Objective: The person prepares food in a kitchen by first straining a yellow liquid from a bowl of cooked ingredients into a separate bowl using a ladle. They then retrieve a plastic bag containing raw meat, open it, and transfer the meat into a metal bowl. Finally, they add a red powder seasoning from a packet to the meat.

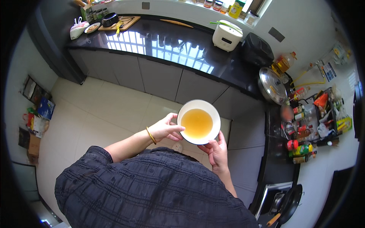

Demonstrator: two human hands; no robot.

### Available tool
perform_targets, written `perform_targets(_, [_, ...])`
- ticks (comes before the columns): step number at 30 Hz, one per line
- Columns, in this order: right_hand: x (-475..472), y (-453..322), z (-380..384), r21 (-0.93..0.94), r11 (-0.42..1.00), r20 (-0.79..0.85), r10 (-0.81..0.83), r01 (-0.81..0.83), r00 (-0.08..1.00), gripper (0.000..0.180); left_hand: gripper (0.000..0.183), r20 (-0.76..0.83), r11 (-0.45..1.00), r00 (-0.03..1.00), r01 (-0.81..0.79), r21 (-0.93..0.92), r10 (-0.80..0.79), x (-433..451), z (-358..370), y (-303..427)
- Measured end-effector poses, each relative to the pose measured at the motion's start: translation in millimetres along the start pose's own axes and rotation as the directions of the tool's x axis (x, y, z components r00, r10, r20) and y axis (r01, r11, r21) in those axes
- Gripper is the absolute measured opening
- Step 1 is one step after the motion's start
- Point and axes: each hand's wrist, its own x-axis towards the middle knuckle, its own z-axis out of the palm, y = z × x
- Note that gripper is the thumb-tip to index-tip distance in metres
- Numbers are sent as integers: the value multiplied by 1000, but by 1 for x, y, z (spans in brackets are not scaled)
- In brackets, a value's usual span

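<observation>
A white bowl [216, 121] with a dark rim is held level in front of my body, above the tiled floor. Clear amber liquid [197, 123] fills its lower part. My left hand [168, 128] grips the bowl's left side, its thumb over the rim and the fingers underneath. On the near right side, my right hand [216, 151] holds the rim with the thumb on top. A gold bangle [151, 135] circles my left wrist. The fingers under the bowl are partly hidden.
A black countertop [137, 47] runs along the far wall, carrying a white rice cooker [227, 37] and a wooden cutting board [129, 24]. On the right stand a lidded steel pot [272, 85], several condiment bottles [302, 134] and a frying pan [291, 203]. Boxes [34, 145] line the left wall.
</observation>
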Motion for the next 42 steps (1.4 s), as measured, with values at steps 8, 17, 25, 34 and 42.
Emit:
perform_targets(8, [125, -140, 31, -283, 929, 124, -210, 237, 970, 61, 89, 304, 890, 867, -443, 110, 395, 97, -10, 152])
perform_targets(17, [202, -234, 113, -582, 648, 81, -555, 491, 828, 79, 118, 584, 550, 410, -831, -76, 700, 171, -46, 311])
perform_targets(25, [268, -252, 171, -653, 576, -83, -701, 492, 709, 82, 120, 450, 337, 153, -868, -364, 880, 242, -90, 383])
perform_targets(34, [389, -239, 167, -558, 752, -41, -447, 351, 894, 73, 103, 563, 731, 578, -679, -71, 592, 296, -172, 420])
perform_targets(42, [517, -148, 105, -295, 952, -6, -90, 84, 996, 64, 93, 371, 947, 923, -204, 249, 101, 391, -242, 368])
